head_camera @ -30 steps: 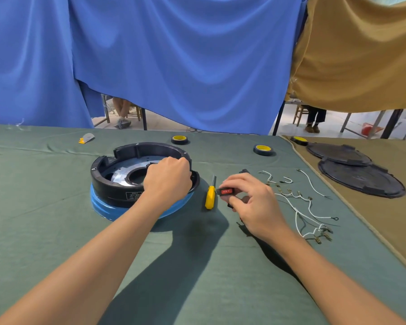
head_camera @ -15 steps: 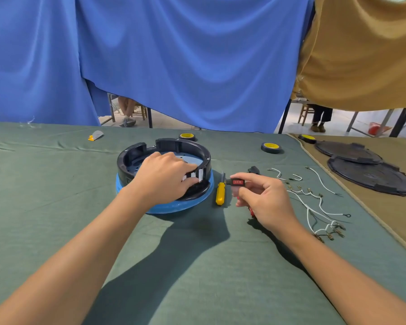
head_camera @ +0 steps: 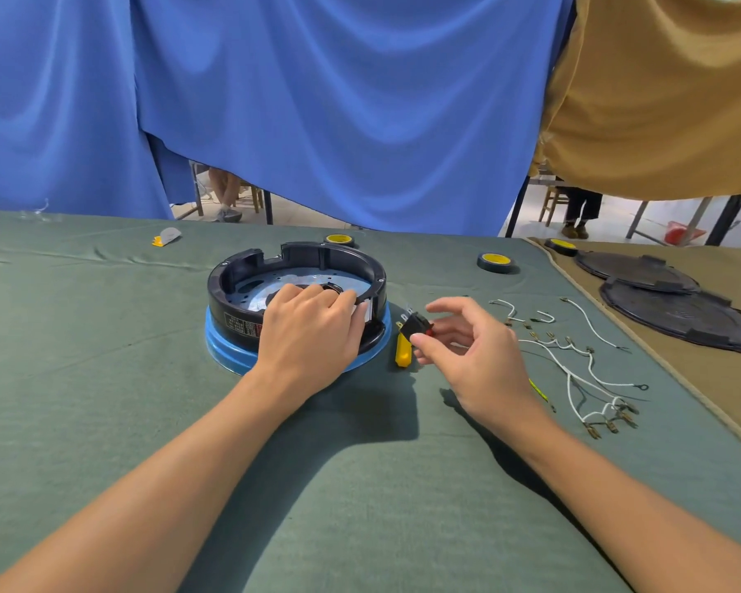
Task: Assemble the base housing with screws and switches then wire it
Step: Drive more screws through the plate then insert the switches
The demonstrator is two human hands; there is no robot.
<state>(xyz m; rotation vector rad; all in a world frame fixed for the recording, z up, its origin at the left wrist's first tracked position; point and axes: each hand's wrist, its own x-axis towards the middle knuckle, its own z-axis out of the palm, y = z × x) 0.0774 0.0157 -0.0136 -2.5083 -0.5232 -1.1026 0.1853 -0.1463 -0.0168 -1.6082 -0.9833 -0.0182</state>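
Centre frame, your left hand (head_camera: 313,331) curls its fingers over the near rim of the black base housing (head_camera: 232,293), bracing it on the green worktop (head_camera: 103,378), likely so it cannot turn. Just right of it, your right hand (head_camera: 475,361) pinches a red-faced switch (head_camera: 416,325), terminals tilted toward the housing wall, apparently lining it up for its slot; a yellow screwdriver (head_camera: 403,355) lies beneath, white wires (head_camera: 574,365) at right

Black housing ring (head_camera: 232,288) on a bright blue base (head_camera: 227,357), yellow screwdriver handle (head_camera: 402,355), black switch (head_camera: 418,327) with a red rocker, white wires (head_camera: 574,370), plain dull-green tablecloth (head_camera: 82,336), tan cloth (head_camera: 702,387) along its right edge.
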